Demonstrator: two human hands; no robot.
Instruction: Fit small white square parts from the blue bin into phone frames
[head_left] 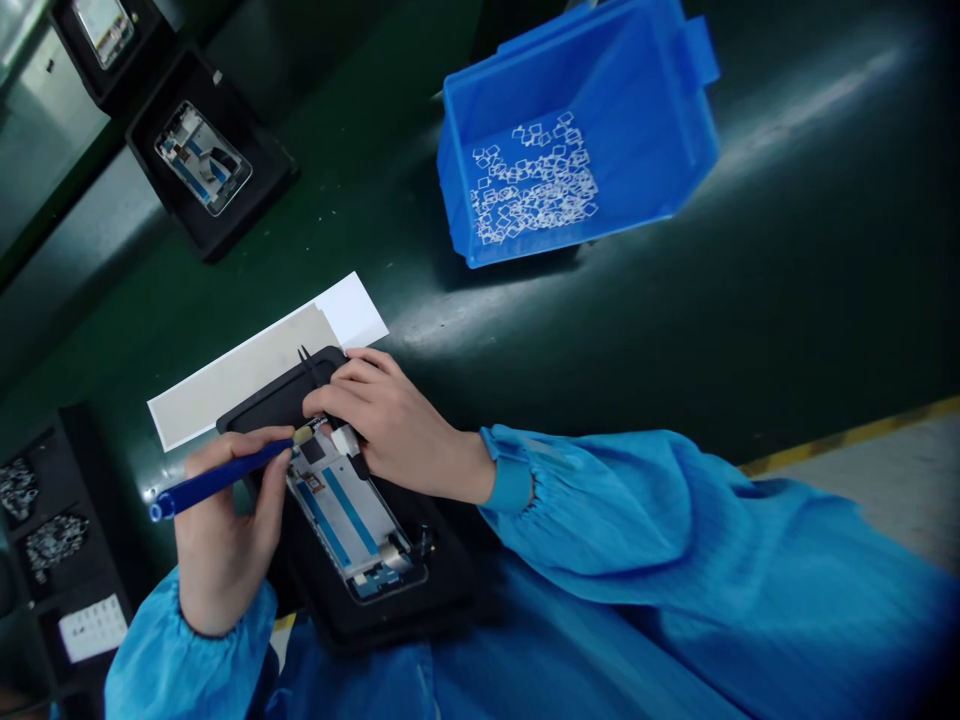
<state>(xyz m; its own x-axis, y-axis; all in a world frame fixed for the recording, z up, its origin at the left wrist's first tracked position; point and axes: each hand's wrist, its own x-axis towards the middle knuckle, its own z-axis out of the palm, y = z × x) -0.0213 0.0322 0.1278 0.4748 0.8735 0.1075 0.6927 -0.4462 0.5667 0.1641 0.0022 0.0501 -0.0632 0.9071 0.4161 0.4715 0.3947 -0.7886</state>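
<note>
Grn tbl (352, 200), hands (405, 425) curled @ phone (356, 510)

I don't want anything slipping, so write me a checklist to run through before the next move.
1. Left hand grips the blue pen-shaped tool: ok.
2. Tool's yellowish tip touching the opened silver-and-black phone frame: cannot tell.
3. Slim black tweezers in the right hand, points turned away from the frame: ok.
4. Phone frame lying in the rectangular black tray: ok.
5. Blue plastic bin with small white outline-shaped pieces, apart from both hands: ok.
</note>
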